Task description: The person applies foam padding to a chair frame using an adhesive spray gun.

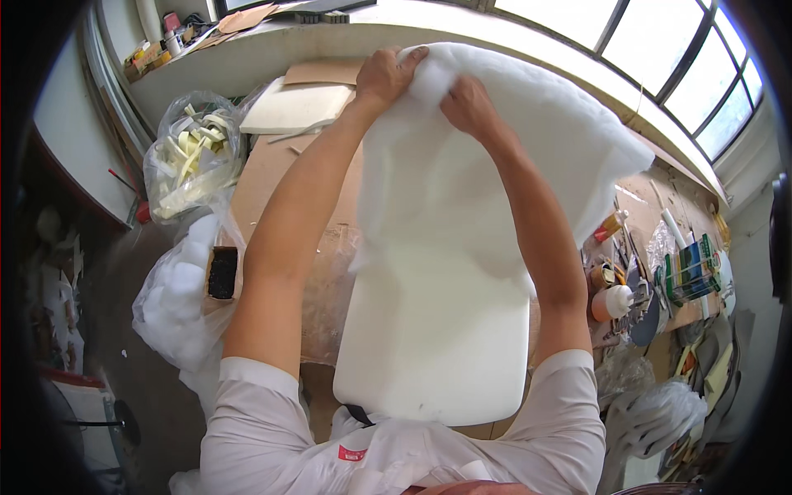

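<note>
A large sheet of fluffy white batting covers the far part of a white foam cushion pad. The pad's rounded near end reaches toward my body. At the batting's far left corner my left hand is closed on the edge, thumb on top. My right hand pinches the batting a little to the right, fingers curled into it. Between the two hands the batting bunches up into a soft fold. The pad's far end is hidden under the batting.
A cardboard-topped table lies beneath, with foam blocks at the far left. Bags of foam scraps and white stuffing hang left. Right are a squeeze bottle, tools and a green box. A window ledge runs behind.
</note>
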The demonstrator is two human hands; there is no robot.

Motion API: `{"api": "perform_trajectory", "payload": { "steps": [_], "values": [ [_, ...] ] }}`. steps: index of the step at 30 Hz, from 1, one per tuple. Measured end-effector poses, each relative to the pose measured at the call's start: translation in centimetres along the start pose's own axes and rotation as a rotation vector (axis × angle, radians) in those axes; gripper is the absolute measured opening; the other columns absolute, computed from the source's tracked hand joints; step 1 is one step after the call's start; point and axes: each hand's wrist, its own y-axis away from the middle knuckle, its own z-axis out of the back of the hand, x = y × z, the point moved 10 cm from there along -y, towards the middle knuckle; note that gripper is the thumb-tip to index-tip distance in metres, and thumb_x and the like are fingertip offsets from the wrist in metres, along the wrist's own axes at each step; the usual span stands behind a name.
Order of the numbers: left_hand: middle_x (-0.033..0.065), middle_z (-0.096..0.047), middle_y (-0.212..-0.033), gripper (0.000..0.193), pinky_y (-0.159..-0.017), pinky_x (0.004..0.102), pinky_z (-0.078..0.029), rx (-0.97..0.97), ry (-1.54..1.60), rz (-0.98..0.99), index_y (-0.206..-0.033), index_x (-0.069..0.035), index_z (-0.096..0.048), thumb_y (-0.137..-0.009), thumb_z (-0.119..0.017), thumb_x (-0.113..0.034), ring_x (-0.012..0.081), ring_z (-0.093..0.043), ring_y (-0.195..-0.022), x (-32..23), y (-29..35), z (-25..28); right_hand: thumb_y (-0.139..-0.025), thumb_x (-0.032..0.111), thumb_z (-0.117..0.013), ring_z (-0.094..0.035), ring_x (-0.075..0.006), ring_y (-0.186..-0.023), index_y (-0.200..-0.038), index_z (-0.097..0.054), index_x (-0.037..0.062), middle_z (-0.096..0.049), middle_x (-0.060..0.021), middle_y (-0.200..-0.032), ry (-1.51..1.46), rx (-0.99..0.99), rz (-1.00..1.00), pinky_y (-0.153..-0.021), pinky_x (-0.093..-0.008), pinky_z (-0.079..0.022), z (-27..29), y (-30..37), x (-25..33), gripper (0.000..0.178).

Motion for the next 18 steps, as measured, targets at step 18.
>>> {"api": "perform_trajectory", "payload": {
  "steps": [18],
  "values": [
    [0.0128, -0.068, -0.105, 0.049, -0.087, 0.0423, -0.047, -0.108, -0.217, -0.188, -0.111, -0.012, -0.064, -0.092, -0.040, -0.050, 0.0328, -0.062, -0.101, -9.4, -2.6, 1.4, -0.071, 0.030, -0.080, -0.063, -0.0381, -0.072, -0.092, -0.061, 0.0007, -0.065, -0.0206, -0.077, 0.047, -0.197, -0.374, -0.066, -0.0431, -0.051, 11.2, 9.4, -1.9, 0.040]
  ]
}}
